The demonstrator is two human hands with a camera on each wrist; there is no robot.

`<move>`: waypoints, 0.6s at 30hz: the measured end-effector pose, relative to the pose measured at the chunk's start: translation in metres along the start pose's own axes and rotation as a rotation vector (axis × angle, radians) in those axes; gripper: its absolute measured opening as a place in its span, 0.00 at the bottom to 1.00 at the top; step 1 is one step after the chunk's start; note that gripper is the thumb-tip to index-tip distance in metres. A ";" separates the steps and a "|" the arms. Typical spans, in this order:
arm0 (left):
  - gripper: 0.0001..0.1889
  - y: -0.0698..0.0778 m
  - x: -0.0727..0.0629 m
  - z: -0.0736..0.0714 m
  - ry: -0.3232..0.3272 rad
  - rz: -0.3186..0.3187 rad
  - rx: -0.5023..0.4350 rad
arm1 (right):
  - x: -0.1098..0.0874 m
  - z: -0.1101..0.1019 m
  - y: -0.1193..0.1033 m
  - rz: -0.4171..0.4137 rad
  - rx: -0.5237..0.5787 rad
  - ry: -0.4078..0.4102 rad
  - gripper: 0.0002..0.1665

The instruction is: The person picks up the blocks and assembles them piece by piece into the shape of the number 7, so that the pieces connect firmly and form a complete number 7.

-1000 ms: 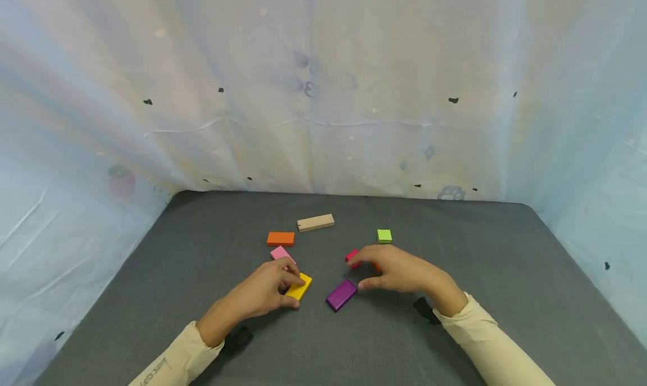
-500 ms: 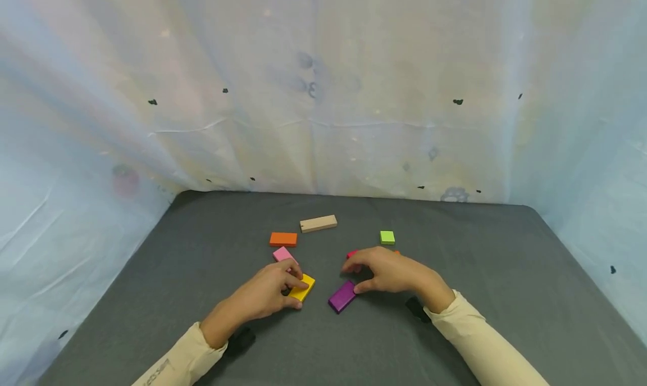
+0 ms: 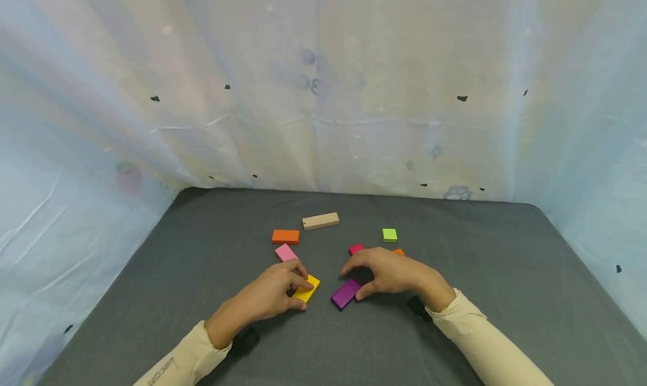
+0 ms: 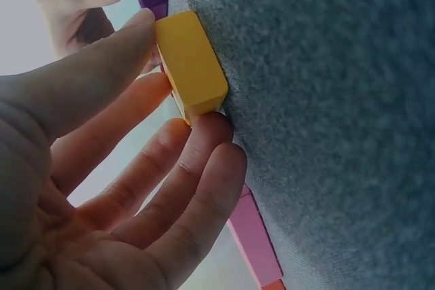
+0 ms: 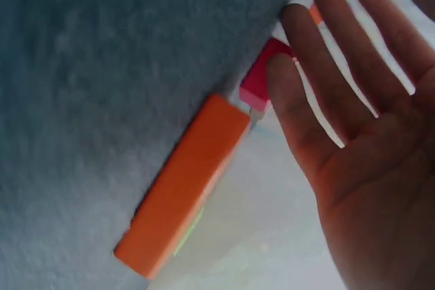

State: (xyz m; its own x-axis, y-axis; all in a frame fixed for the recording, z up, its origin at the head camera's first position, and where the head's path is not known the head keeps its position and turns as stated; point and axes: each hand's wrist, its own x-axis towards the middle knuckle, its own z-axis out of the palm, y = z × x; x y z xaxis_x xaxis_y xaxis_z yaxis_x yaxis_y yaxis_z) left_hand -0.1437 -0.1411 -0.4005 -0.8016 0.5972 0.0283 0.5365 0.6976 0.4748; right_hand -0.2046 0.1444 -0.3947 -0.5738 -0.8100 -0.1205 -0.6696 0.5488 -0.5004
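Note:
My left hand pinches a yellow block lying on the grey cloth, thumb at the near end and fingertips at the far side. A purple block lies just to its right. The thumb of my right hand touches the purple block's right end, while the other fingers reach over beyond it. Those fingers look straight in the right wrist view. Behind the right hand are a crimson block and an orange block, largely hidden in the head view. A pink block lies behind the left fingers.
Another orange block and a plain wooden block lie farther back. A lime green block stands at the back right. Pale patterned curtain encloses the far edge and sides of the grey-covered table.
My right hand has shifted left and toward me, so its thumb meets the purple block's end. The crimson block shows more now. My left hand keeps its hold on the yellow block.

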 end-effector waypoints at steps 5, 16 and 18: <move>0.17 -0.001 0.000 0.000 0.001 -0.007 -0.001 | 0.007 0.002 -0.001 -0.115 -0.066 0.004 0.22; 0.17 0.003 -0.002 0.003 -0.004 -0.005 -0.017 | 0.009 -0.001 0.009 -0.041 -0.019 0.026 0.19; 0.16 0.004 -0.002 0.003 -0.005 -0.004 -0.013 | 0.009 -0.003 0.011 -0.023 -0.018 0.038 0.18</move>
State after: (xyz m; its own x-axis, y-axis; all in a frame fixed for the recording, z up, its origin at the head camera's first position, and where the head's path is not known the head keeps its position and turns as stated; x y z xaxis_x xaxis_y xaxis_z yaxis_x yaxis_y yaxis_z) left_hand -0.1396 -0.1380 -0.4010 -0.8025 0.5963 0.0222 0.5297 0.6947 0.4866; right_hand -0.2184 0.1441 -0.3991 -0.5756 -0.8141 -0.0767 -0.6907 0.5343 -0.4873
